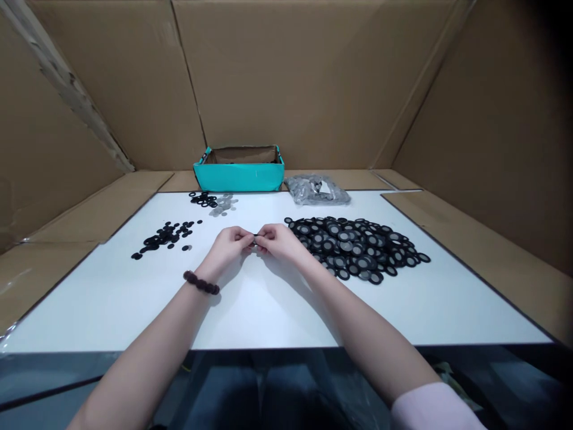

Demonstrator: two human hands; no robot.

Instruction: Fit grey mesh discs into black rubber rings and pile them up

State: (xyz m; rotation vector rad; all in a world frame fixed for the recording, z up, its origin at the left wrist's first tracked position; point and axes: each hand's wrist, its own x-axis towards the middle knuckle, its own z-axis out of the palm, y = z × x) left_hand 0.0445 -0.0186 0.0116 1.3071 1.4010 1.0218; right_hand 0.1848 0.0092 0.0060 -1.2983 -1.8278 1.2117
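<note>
Near the middle of the white table, my left hand [236, 243] and my right hand [275, 239] meet fingertip to fingertip. Both pinch a small dark disc [255, 236], mostly covered by the fingers. Right of my right hand spreads a big heap of black-rimmed discs with grey centres [353, 245]. Off to the left lies a loose scatter of small black discs [165, 235]. Behind my left hand sit a little pile of black rings [204, 199] and, beside it, some translucent grey discs [222, 205].
A turquoise box [239, 178] stands at the back of the white table [268, 316], its contents mostly hidden. Right of it lies a clear plastic bag [317, 189] of grey pieces. Cardboard walls [313, 83] enclose the back and both sides.
</note>
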